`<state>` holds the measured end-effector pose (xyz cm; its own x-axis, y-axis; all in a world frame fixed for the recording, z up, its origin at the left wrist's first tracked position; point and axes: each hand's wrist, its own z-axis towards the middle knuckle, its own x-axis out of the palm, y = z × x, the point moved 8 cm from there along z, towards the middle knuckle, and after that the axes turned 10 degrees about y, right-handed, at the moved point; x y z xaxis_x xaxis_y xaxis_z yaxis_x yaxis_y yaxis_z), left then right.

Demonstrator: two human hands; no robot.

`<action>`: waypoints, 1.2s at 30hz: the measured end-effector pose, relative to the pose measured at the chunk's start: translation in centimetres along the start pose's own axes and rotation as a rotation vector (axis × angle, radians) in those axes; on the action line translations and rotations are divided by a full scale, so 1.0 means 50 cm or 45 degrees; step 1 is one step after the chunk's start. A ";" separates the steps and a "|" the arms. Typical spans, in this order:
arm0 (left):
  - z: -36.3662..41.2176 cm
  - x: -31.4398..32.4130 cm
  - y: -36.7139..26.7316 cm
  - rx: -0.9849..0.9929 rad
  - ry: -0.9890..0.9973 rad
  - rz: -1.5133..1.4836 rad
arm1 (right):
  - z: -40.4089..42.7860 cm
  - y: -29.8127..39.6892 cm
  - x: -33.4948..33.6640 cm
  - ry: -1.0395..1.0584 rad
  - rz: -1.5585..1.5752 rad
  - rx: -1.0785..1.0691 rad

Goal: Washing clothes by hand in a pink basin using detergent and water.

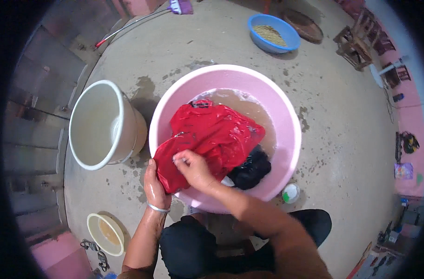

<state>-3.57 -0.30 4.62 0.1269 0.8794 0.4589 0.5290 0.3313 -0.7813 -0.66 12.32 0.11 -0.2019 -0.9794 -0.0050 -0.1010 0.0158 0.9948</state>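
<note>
A wet red garment [212,132] with soap suds on it lies bunched in a large pink plastic tub [285,139]. My left hand [155,185], with a bangle at its wrist, grips the garment's near-left edge at the tub's rim. Over that same part, my right hand [194,169] has its fingers curled close to the fabric. Something small and pale shows at its fingertips; whether it is foam or an object is unclear. A dark wet cloth [252,171] rests in the tub beside the garment. Cloudy brown water [232,96] with suds fills the far side.
Left of the tub stands a pale bucket [97,129]; a small cream basin [105,233] and sandals [97,253] are nearer me. A small white-and-green container [290,193] sits right of the tub. Farther off are a blue basin of grain [273,35], a broom [138,24] and a wooden chair [354,45].
</note>
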 end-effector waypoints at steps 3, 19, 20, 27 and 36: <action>-0.029 0.019 0.004 -0.085 0.010 -0.081 | -0.010 -0.178 -0.083 -0.108 -0.844 0.020; -0.119 0.097 0.212 -0.793 1.496 1.147 | 0.137 -0.193 -0.200 0.251 -1.671 0.029; -0.118 0.092 0.212 -0.762 1.554 1.256 | 0.132 -0.178 -0.255 0.016 -1.589 0.054; 0.177 0.084 0.166 -0.633 0.569 2.317 | -0.105 -0.220 -0.229 -0.174 -1.302 0.031; 0.364 -0.076 0.200 0.189 0.101 2.408 | -0.122 -0.052 -0.373 0.686 -1.492 0.493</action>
<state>-14.03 5.92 -12.63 0.4081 0.0592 -0.9110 -0.3966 -0.8873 -0.2353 9.33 29.33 -1.77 0.5884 -0.4102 -0.6968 -0.2341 -0.9113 0.3389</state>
